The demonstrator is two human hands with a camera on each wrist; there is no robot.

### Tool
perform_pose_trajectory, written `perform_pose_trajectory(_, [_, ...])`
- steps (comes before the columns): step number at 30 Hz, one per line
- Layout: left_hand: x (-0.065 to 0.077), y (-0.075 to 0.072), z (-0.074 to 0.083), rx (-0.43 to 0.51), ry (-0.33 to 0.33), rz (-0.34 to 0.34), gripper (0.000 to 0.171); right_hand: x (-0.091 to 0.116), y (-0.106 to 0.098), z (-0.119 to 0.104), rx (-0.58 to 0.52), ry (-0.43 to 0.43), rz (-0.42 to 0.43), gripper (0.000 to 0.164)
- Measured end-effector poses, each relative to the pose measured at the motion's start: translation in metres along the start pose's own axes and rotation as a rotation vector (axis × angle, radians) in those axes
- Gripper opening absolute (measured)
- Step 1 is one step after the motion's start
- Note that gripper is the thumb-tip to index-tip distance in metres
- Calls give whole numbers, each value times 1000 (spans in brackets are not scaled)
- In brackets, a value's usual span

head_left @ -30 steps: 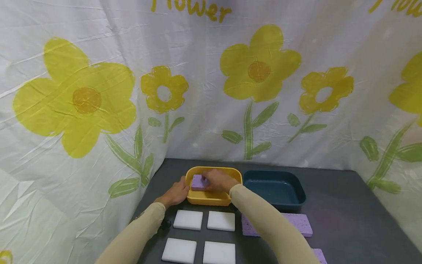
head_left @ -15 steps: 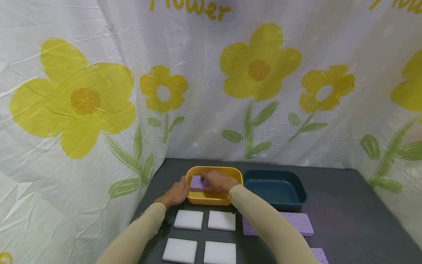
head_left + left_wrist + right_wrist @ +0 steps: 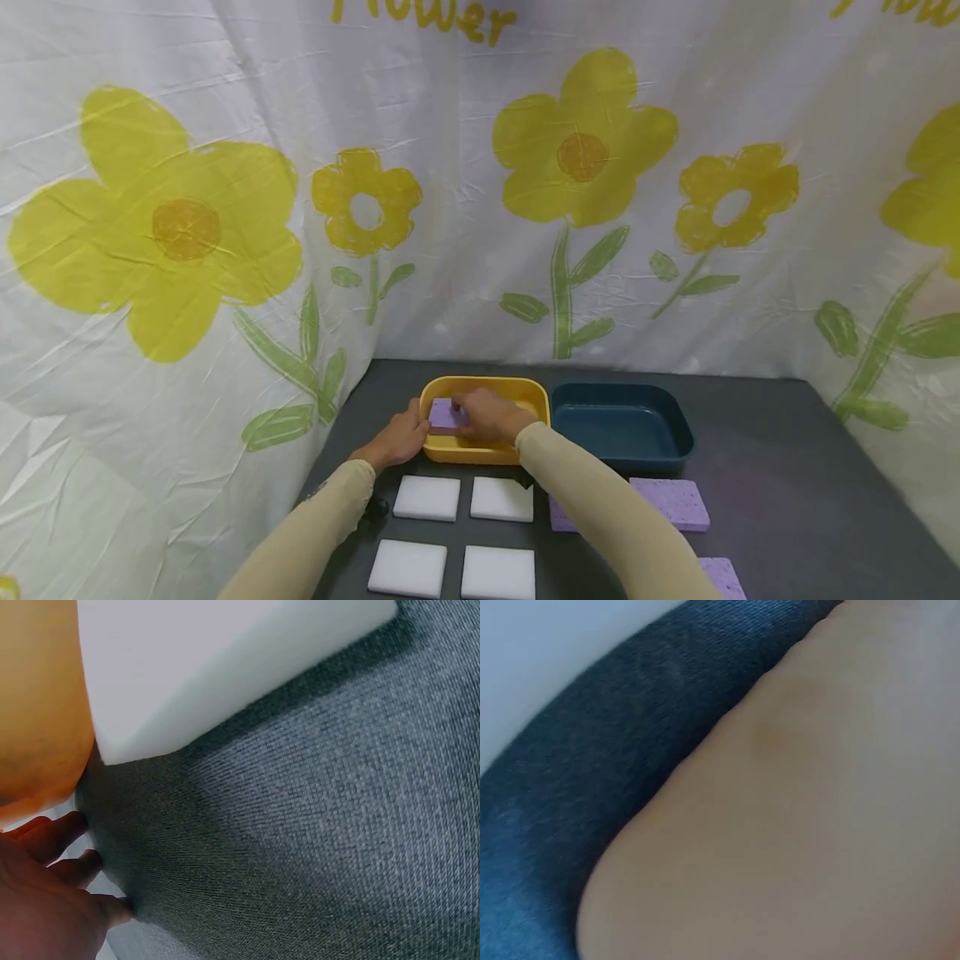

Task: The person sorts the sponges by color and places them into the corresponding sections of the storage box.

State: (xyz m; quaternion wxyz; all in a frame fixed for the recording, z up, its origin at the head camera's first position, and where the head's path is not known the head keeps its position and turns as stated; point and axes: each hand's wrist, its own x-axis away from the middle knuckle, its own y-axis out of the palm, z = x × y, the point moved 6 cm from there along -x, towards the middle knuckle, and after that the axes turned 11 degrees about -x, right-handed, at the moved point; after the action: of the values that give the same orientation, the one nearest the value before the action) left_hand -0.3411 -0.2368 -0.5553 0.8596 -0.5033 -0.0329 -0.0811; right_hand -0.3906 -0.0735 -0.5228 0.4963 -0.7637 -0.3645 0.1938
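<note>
A purple sponge (image 3: 444, 416) lies in the left part of a yellow bin (image 3: 468, 456). Reaching over the bin's right front rim, my right hand (image 3: 491, 414) grips that sponge with bent fingers; the sponge's right end is hidden behind them. My left hand (image 3: 400, 438) rests against the bin's left wall. In the left wrist view the fingers (image 3: 75, 871) of that hand extend beside the yellow bin (image 3: 37, 697), with a white sponge block (image 3: 210, 667) near. The right wrist view is mostly filled by a beige sleeve (image 3: 780, 825).
A dark blue bin (image 3: 624, 454) stands right of the yellow one. Several white sponge blocks (image 3: 427, 498) lie in rows in front. Purple sponges, one (image 3: 675, 502) partly under the right arm, another (image 3: 722, 577) nearer, lie at right. A flowered curtain (image 3: 457, 308) bounds the grey table (image 3: 780, 483).
My right hand and the purple sponge have shifted slightly left inside the yellow bin, closer to its left wall. The left hand stays at the bin's side.
</note>
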Motion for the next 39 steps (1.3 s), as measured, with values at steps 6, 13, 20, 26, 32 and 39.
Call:
perform_pose_trajectory(6, [-11,7,-13,-10,14,9,50,5,-9,3,-8,-96,59,44])
perform_pose_trajectory(13, [-23,16,-28,-26,40,9,48,23,-43,2,-3,-111,25,49])
perform_pose_trajectory(20, [-2,1,-8,12,-20,-16,44,42,-67,9,26,-79,25,52])
perform_pose_trajectory(26, [-1,4,-5,6,-21,-11,48,66,-79,13,70,-83,0,51])
perform_pose_trajectory(32, [-1,3,-2,2,-36,-27,48,96,-93,12,101,-100,-31,49])
perform_pose_trajectory(39, [-4,3,-1,-3,-27,-34,47,127,-105,9,114,-97,-55,48])
